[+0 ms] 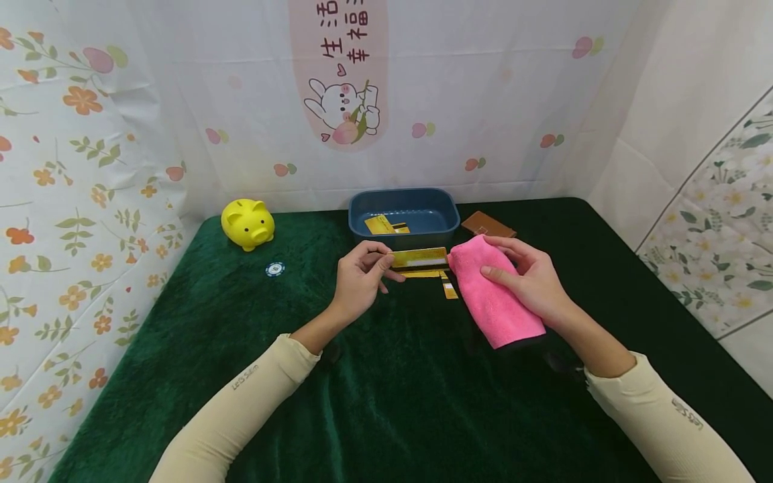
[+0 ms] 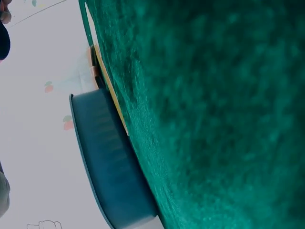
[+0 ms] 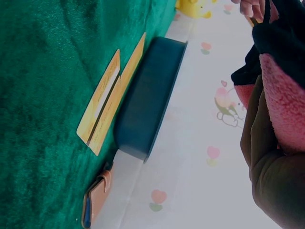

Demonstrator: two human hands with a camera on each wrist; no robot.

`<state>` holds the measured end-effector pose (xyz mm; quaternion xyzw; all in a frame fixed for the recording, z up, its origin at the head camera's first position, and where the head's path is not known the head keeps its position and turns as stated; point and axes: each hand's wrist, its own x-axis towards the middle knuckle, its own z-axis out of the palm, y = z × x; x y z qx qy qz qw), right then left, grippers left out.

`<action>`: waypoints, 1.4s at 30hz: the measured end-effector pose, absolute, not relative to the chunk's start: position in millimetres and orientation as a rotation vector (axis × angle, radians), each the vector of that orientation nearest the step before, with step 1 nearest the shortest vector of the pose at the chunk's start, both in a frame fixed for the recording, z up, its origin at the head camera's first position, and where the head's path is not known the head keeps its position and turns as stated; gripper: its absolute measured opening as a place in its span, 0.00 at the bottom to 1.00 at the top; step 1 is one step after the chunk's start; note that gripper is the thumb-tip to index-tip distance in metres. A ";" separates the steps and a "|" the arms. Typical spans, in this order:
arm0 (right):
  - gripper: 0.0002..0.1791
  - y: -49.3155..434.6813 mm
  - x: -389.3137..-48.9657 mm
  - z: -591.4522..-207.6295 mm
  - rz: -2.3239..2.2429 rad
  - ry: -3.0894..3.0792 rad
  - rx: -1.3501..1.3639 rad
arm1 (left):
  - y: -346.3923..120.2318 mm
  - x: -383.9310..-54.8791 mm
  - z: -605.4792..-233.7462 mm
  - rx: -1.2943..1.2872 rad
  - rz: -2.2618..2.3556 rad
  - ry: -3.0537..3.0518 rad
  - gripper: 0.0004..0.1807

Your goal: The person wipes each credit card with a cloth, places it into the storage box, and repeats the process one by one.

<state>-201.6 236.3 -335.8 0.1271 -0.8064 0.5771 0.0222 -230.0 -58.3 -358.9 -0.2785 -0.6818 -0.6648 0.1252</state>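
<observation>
**Left hand (image 1: 362,276) and right hand (image 1: 531,278) at opposite ends of a gold card (image 1: 419,258)**

From my remote station I read the left hand as grasping the card by its left end, pinched between thumb and fingers; such an edge grip, I judged, kept most of the face, with its pale strip, uncovered. The right hand grasped a pink cloth (image 1: 498,298), thumb in front and fingers behind, presumably so that its upper corner could be steered. That corner met or nearly met the card's right end; I could not tell whether they touched.

The card was held above the counter (image 1: 362,402), in front of a blue bin (image 1: 404,239). More gold cards (image 1: 449,290) lay beneath it on the green covering, probably placed there for easy reach. Inside the bin rested other cards (image 1: 378,225), which its walls would have kept from straying. A brown wallet (image 1: 488,224) lay by the bin's right side. Well to the left stood a yellow piggy bank (image 1: 246,223), with a poker chip (image 1: 274,269) near it; both sat, I judged, clear of the hands' working space.
</observation>
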 end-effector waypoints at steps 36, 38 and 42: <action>0.28 236.4 -200.0 -336.6 1.752 -2.517 0.355 | -60.3 -245.1 -381.1 -0.786 -2.229 -2.149 0.29; 0.28 237.0 -200.1 -335.7 1.739 -2.513 0.349 | -61.3 -245.2 -380.8 -0.799 -2.241 -2.149 0.30; 0.28 238.7 -200.8 -333.3 1.723 -2.489 0.344 | -63.6 -246.0 -380.1 -0.835 -2.265 -2.157 0.32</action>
